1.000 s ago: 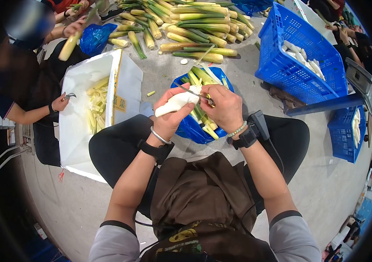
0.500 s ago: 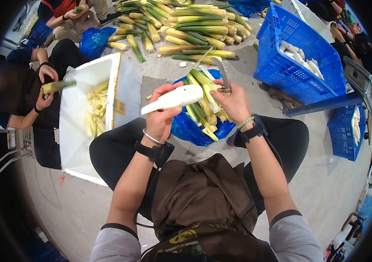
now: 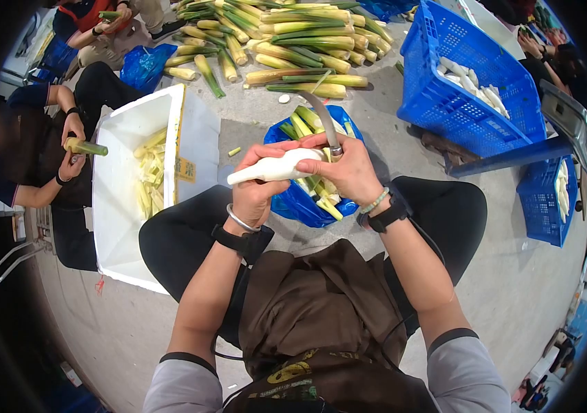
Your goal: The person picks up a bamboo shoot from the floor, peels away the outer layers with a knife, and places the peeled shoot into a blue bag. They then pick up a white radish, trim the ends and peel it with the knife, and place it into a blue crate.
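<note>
A peeled white stem (image 3: 273,168) lies nearly level between my two hands, its narrow end to the left. My left hand (image 3: 259,189) is wrapped round its middle from beneath and behind. With my right hand (image 3: 346,168) I hold a curved knife (image 3: 326,122) by its handle, the blade pointing up and to the left. The right thumb presses on the thick end of the stem, and the fingers hide part of that end. Just beyond and below the hands, a blue plastic bag (image 3: 298,208) on the floor holds green and yellow peelings.
A white foam box (image 3: 118,237) with peelings stands left. Unpeeled green stalks (image 3: 307,48) are piled ahead. Blue crates (image 3: 438,117) (image 3: 541,220) with white stems are at the right, beside a metal scale (image 3: 572,131). Co-workers sit left, upper left and upper right, one holding a stalk (image 3: 87,146).
My right hand has moved left onto the stem's thick end, and the knife has come with it. Peelings near the blade have dropped from view. The left co-worker's stalk has tilted.
</note>
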The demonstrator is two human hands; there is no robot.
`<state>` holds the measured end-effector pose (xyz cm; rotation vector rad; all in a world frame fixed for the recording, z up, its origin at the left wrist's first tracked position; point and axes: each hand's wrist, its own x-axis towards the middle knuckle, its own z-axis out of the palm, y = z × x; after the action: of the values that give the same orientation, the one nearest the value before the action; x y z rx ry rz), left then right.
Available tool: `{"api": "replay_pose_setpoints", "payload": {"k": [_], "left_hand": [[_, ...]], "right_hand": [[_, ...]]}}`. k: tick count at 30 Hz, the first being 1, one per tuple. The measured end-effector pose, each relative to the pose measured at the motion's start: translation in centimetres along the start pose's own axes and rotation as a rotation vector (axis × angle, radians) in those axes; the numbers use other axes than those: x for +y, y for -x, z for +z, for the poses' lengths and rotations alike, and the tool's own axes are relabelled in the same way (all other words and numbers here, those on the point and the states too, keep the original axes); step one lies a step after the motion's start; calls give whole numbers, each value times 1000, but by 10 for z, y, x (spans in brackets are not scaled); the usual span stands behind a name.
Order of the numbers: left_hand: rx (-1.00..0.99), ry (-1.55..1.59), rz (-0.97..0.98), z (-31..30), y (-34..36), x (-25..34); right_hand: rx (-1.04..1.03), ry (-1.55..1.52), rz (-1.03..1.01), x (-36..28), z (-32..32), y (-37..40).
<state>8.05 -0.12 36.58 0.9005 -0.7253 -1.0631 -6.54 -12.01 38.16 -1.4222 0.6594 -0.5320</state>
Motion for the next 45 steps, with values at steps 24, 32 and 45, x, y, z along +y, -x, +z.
{"api": "replay_pose_setpoints", "payload": {"k": [24, 32, 45], "left_hand": [[-70, 81, 61, -4, -3, 13], [-183, -96, 177, -5, -7, 12], [231, 190, -192, 1, -12, 12]], "right_hand": [[99, -181, 283, -10, -17, 0], [58, -108, 259, -2, -15, 3], [273, 545, 189, 44, -34, -3]]}}
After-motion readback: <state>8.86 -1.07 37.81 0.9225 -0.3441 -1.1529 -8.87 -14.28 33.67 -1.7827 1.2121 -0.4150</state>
